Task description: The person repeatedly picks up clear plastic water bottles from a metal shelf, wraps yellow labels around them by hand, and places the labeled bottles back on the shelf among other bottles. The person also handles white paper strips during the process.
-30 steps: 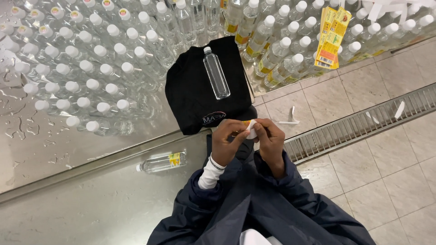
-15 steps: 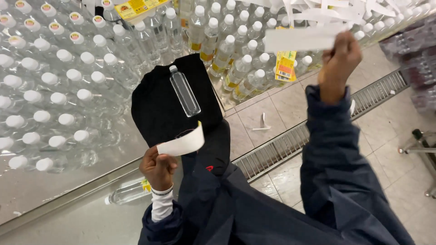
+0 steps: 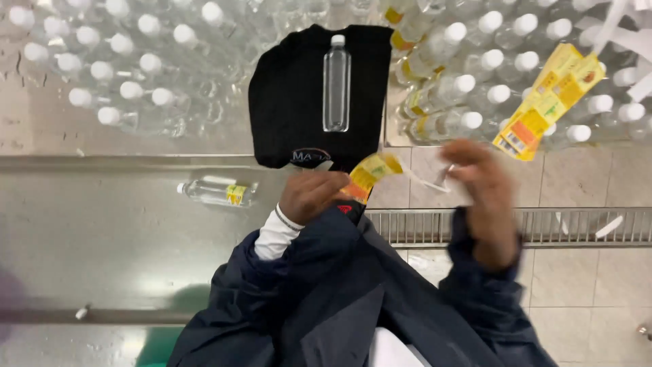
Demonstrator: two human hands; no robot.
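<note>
Two hands show: the left hand and the right hand. One yellow label sits between them. One clear bottle lies on one black cloth. One labelled bottle lies alone on the surface. One stack of yellow labels rests on dozens of white-capped bottles, too many to count.

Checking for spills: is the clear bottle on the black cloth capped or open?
Capped. The clear bottle lies flat on the black cloth with a white cap on its far end.
</note>
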